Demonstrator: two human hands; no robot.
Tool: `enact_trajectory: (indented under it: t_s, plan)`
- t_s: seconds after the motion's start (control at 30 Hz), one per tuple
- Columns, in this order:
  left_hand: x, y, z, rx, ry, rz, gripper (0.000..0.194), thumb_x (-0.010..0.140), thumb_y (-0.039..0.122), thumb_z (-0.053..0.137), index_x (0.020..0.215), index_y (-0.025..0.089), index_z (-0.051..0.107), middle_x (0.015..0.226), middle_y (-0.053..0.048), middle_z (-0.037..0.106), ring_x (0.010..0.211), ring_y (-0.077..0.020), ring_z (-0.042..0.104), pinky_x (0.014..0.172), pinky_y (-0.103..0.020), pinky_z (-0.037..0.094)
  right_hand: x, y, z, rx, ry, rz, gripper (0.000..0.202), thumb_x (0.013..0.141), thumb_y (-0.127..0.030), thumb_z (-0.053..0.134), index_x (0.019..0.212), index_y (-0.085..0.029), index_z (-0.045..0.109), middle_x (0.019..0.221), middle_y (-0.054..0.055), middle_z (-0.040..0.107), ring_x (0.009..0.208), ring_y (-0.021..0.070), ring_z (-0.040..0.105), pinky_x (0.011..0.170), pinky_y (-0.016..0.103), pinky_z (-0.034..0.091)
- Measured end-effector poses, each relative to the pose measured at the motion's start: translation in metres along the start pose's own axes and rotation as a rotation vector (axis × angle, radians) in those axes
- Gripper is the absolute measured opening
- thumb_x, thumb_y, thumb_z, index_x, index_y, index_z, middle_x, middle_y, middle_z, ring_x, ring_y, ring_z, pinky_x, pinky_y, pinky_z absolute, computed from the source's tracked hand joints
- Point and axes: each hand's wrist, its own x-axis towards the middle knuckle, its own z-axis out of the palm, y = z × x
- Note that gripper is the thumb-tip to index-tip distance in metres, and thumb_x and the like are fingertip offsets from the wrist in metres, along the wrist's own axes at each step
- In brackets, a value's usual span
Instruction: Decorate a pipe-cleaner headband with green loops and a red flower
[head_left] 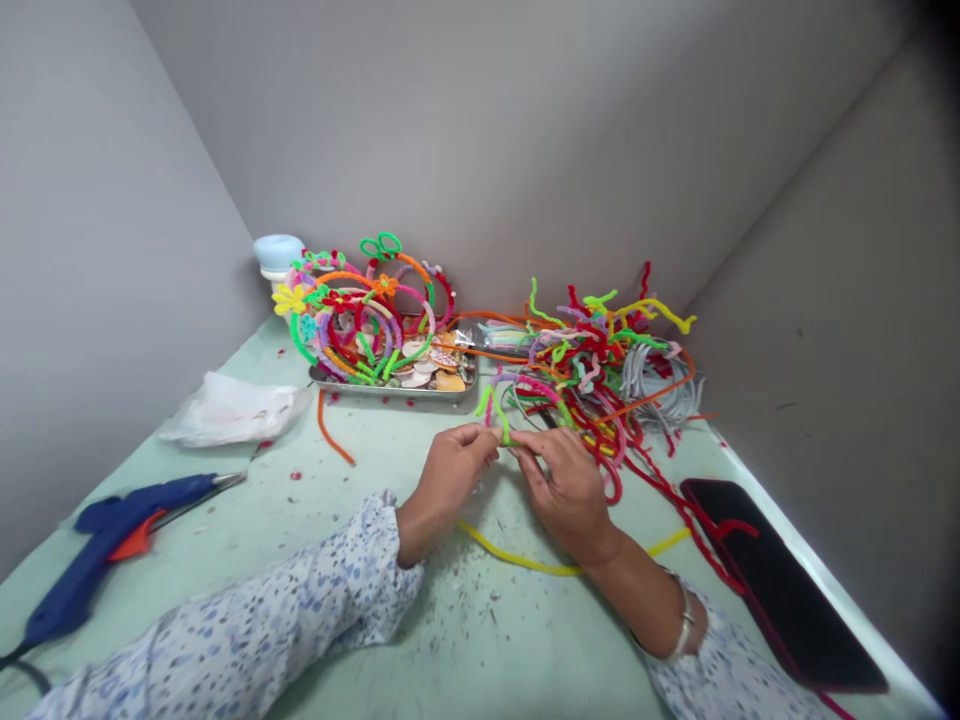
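My left hand [454, 475] pinches a bright green pipe cleaner [504, 422] between thumb and forefinger. On the same green piece, my right hand [566, 490] has its fingertips closed, close beside the left ones. Just behind the fingers rises a curved band [532, 384] wrapped in purple, pink and green fuzzy stem; whether the green piece is joined to it I cannot tell. A yellow pipe cleaner [517, 560] lies on the table under my right wrist.
Behind, a metal tray [390, 391] holds seashells and several colourful headbands [360, 310]. A tangle of pipe cleaners [592, 350] and a grey wire coil [660, 385] sit at right. A glue gun [112, 530], plastic bag [232, 410] and phone [787, 590] lie around.
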Motion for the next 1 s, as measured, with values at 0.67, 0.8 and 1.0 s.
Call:
enact_trajectory:
  t_s: [0.67, 0.8, 1.0]
  plan:
    - [0.0032, 0.0022, 0.0013, -0.139, -0.002, -0.098, 0.026, 0.071, 0.036, 0.057, 0.055, 0.018, 0.046, 0.054, 0.004, 0.04, 0.052, -0.0101, 0.034, 0.054, -0.025, 0.03, -0.0024, -0.0005, 0.0002, -0.007, -0.029, 0.014, 0.016, 0.086, -0.015, 0.052, 0.099, -0.021, 0.06, 0.086, 0.005, 0.065, 0.082, 0.0201, 0.056, 0.078, 0.038, 0.044]
    - [0.0019, 0.004, 0.0028, -0.187, -0.004, -0.096, 0.025, 0.071, 0.033, 0.058, 0.055, 0.018, 0.046, 0.055, 0.004, 0.04, 0.053, -0.0097, 0.034, 0.054, -0.024, 0.029, -0.0028, -0.0004, 0.0, -0.004, -0.036, 0.016, 0.017, 0.086, -0.015, 0.052, 0.1, -0.022, 0.06, 0.087, 0.005, 0.065, 0.083, 0.0205, 0.056, 0.078, 0.039, 0.043]
    - [0.0017, 0.0039, 0.003, -0.222, -0.016, -0.079, 0.02, 0.071, 0.03, 0.058, 0.058, 0.017, 0.05, 0.056, 0.004, 0.041, 0.054, -0.0097, 0.035, 0.055, -0.024, 0.029, -0.0023, -0.0018, -0.0004, -0.003, -0.041, 0.038, 0.016, 0.086, -0.014, 0.052, 0.099, -0.021, 0.059, 0.087, 0.005, 0.064, 0.083, 0.0204, 0.055, 0.078, 0.039, 0.043]
